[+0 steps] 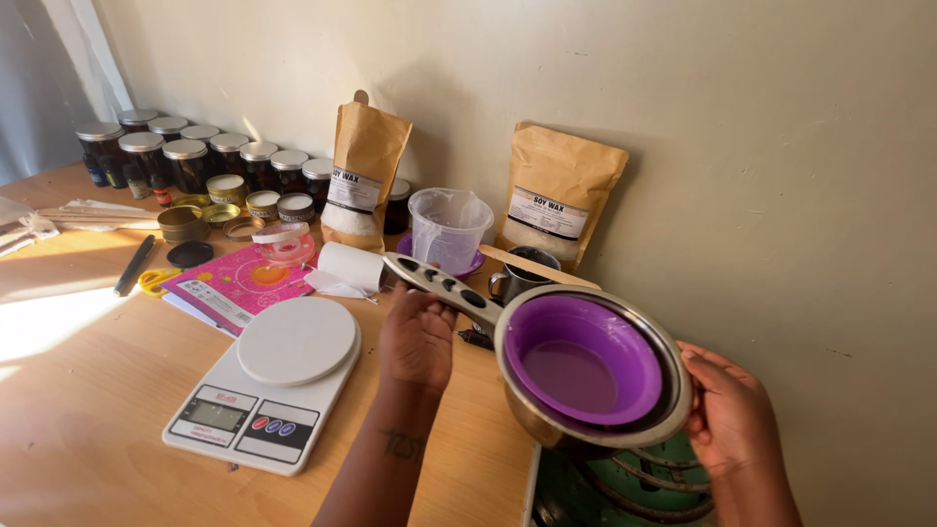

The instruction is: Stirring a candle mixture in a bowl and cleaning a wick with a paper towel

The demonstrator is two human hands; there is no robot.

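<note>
A person's left hand [418,337] grips the handle of a steel pan [625,429] nesting a purple bowl [584,359], right hand [730,415] steadying its rim, over a stove burner [639,483] beside the desk [88,390]; setting it down level seems next.

The saucepan [547,415] is shiny metal; its purple bowl [586,356] looks smooth matt plastic. The scale [268,390] is glossy white plastic on the wooden table [88,390].

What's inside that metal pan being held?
The metal pan holds a purple bowl nested in it, which looks empty with a faint sheen at the bottom. The pan's own floor beneath the bowl is covered.
</note>
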